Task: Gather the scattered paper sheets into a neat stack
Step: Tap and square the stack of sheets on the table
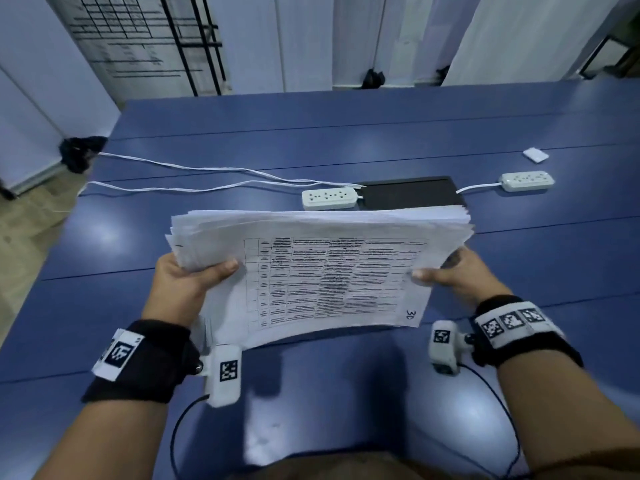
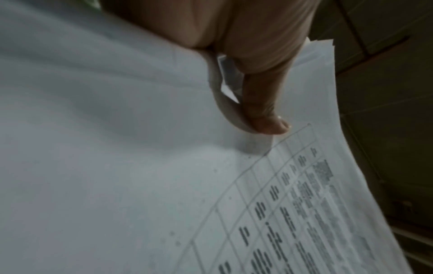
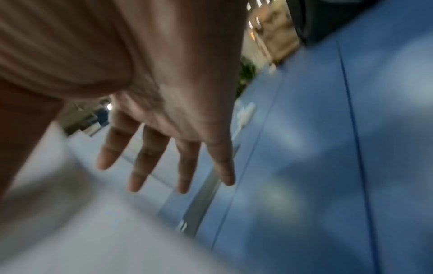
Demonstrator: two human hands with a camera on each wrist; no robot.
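A thick stack of white paper sheets [image 1: 318, 271], with a printed table on the top sheet, is held above the blue table [image 1: 346, 133], its edges fanned unevenly. My left hand [image 1: 187, 278] grips its left edge. In the left wrist view the thumb [image 2: 264, 111] presses down on the top sheet of the stack [image 2: 117, 166]. My right hand [image 1: 450, 271] is at the stack's right edge with its thumb lying on the top sheet. In the right wrist view its fingers [image 3: 145, 163] are straight and spread beside the blurred paper [image 3: 70, 231].
Behind the stack lie a black flat pad [image 1: 412, 192] and two white power strips [image 1: 329, 198] [image 1: 527, 181], with white cables [image 1: 207, 171] running left. A small white item [image 1: 535, 154] sits far right. A dark cloth [image 1: 81, 152] hangs at the table's left edge.
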